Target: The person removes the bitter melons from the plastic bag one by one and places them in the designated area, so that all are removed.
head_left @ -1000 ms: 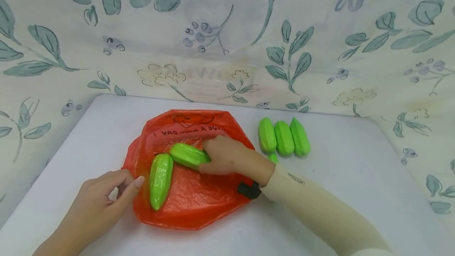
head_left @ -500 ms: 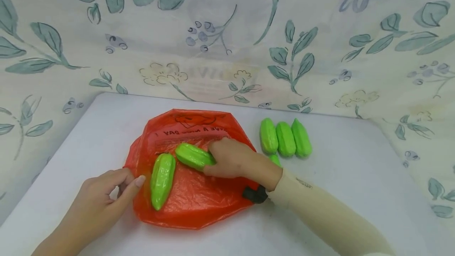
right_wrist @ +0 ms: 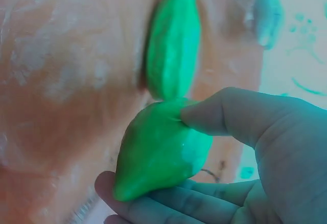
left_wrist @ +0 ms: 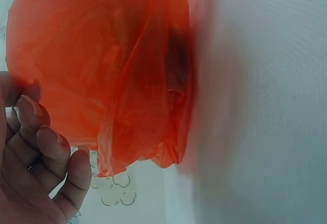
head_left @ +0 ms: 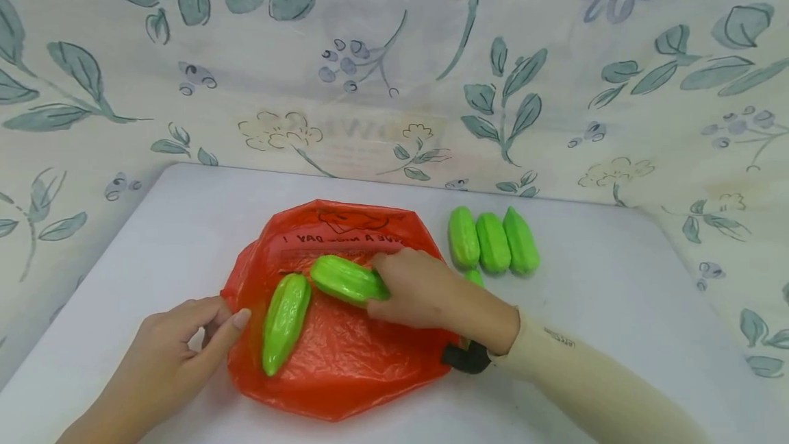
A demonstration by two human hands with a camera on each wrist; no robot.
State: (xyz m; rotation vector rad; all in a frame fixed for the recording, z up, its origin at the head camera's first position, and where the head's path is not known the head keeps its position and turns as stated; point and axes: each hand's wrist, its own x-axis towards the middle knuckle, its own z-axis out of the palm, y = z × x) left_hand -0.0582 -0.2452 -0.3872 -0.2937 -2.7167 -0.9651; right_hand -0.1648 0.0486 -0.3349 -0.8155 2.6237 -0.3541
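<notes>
The held green fruit [head_left: 345,281], ribbed and glossy, lay slantwise at the middle of the head view, within the mouth of the red bag [head_left: 345,368]. The right hand [head_left: 419,290] had its grip pinched on the right end of it: the right wrist view showed the thumb on the upper side and the fingers beneath. Just beside its left end was a 2nd green fruit [head_left: 286,324], tilted, its narrow tip pointing toward the lower left; whether these 2 touched could not be told.

The bag spread across the lower middle of the frame, with reversed dark lettering and a line drawing along its far wall. At its left edge, in the lower left of the frame, the left hand [head_left: 185,341] held the thin plastic, its grip curled round the rim with the thumb on the near side.

Right of the bag, at the right of centre, 3 green fruits [head_left: 493,242] lay side by side in a row, and a small green tip [head_left: 473,277] showed below them, mostly hidden behind the right forearm. A black object [head_left: 466,358] showed under the right wrist, and a cream sleeve [head_left: 598,375] ran toward the lower right corner. Everything rested on a white table [head_left: 592,279], with a leaf-and-flower patterned cloth [head_left: 382,53] filling the upper half.
</notes>
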